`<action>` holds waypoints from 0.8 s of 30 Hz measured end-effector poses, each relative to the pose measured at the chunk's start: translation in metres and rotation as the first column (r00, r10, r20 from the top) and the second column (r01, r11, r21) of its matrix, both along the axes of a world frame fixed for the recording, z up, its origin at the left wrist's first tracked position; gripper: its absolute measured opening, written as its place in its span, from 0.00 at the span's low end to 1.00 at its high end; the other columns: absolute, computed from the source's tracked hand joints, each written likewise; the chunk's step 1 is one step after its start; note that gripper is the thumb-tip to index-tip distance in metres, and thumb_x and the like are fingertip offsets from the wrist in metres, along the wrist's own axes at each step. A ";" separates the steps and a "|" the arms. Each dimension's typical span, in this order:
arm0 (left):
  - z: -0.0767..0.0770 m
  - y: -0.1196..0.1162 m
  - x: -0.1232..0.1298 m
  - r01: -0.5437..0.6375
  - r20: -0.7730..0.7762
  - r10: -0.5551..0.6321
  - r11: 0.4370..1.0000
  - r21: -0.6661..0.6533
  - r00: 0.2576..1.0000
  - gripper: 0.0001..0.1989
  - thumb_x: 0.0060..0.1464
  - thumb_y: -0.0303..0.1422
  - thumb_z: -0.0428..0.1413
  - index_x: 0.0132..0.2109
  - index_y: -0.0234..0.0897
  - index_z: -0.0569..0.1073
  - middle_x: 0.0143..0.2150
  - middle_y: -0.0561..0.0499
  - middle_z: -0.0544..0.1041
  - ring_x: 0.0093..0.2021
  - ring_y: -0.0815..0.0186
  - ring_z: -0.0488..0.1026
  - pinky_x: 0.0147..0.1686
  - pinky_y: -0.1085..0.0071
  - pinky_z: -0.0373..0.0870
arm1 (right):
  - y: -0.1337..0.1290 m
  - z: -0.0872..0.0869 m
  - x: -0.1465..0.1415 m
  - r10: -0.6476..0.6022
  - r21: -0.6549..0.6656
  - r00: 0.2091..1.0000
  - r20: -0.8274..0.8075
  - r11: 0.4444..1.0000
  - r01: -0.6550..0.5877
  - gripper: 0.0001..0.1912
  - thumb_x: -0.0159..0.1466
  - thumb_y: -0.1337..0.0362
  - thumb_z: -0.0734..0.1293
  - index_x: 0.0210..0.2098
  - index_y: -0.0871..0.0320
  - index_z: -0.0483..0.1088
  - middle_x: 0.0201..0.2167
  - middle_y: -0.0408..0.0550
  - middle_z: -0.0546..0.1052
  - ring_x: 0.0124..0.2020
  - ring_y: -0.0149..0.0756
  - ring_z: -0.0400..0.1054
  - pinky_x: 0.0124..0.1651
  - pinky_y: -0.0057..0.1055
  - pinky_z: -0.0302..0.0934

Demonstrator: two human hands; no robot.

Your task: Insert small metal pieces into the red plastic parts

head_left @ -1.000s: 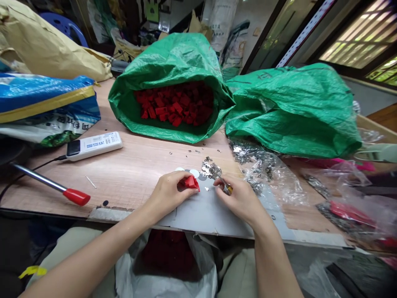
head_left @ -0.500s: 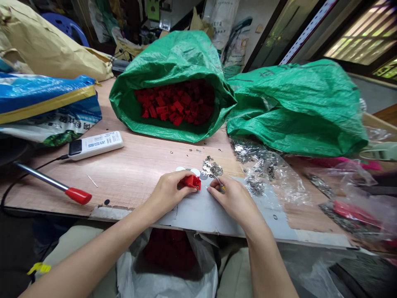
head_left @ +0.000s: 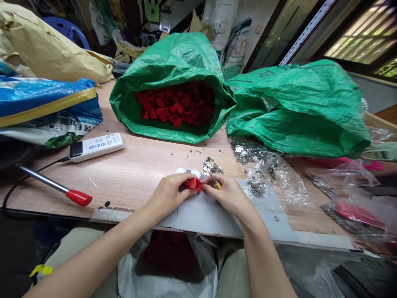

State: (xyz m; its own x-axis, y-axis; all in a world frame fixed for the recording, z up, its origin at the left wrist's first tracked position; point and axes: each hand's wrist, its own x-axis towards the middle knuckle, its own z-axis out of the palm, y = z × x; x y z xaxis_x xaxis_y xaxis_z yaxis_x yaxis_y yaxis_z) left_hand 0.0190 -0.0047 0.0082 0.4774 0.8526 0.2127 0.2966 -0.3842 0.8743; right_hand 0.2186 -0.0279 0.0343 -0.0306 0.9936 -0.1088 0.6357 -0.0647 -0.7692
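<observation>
My left hand (head_left: 169, 189) is closed around a small red plastic housing (head_left: 194, 184), its open end facing right. Close against that end are the thumb and fingertips of my right hand (head_left: 228, 194). A slim tool with a yellow handle (head_left: 218, 185) and a thin metal shaft sits in my right hand, the shaft slanting up and left. Whether the right fingertips also pinch a tiny metal part cannot be made out. Just beyond my hands lies a small heap of metal pieces (head_left: 214, 166), beside white discs (head_left: 195, 173).
A green sack (head_left: 173, 54) full of red housings lies open behind, with another green sack (head_left: 297, 107) to its right. Clear bags of metal parts (head_left: 263, 178) lie at right. A red-handled lever (head_left: 78, 197) and white device (head_left: 96, 147) are at left. Below hangs a pale bag (head_left: 130, 269).
My right hand has come left, bringing its fingertips to the open end of the red housing. The tool's yellow handle shows more now. My left hand has hardly moved.
</observation>
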 end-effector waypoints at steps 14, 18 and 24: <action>-0.007 0.001 -0.004 0.069 -0.021 -0.068 0.995 0.073 0.997 0.14 0.56 0.24 0.57 0.47 0.43 0.77 0.44 0.54 0.81 0.42 0.65 0.77 0.45 0.71 0.69 | 0.002 -0.003 0.000 -0.045 -0.174 0.977 -0.208 0.985 0.008 0.18 0.56 0.56 0.70 0.41 0.55 0.63 0.25 0.38 0.73 0.15 0.24 0.54 0.17 0.23 0.48; -0.007 0.001 -0.004 0.065 -0.023 -0.064 0.996 0.062 0.998 0.13 0.56 0.24 0.58 0.48 0.43 0.77 0.43 0.53 0.81 0.42 0.65 0.77 0.44 0.71 0.69 | 0.002 -0.009 0.001 -0.052 -0.092 0.988 -0.146 0.995 0.039 0.18 0.57 0.56 0.70 0.42 0.55 0.63 0.25 0.38 0.74 0.16 0.25 0.56 0.19 0.25 0.50; -0.006 0.001 -0.003 0.050 -0.028 -0.049 0.997 0.055 0.998 0.13 0.55 0.24 0.59 0.46 0.42 0.78 0.42 0.54 0.81 0.41 0.65 0.77 0.44 0.72 0.69 | 0.000 -0.011 0.000 -0.069 -0.100 0.988 -0.139 0.993 0.056 0.17 0.57 0.56 0.69 0.41 0.53 0.62 0.26 0.38 0.75 0.18 0.28 0.59 0.22 0.26 0.52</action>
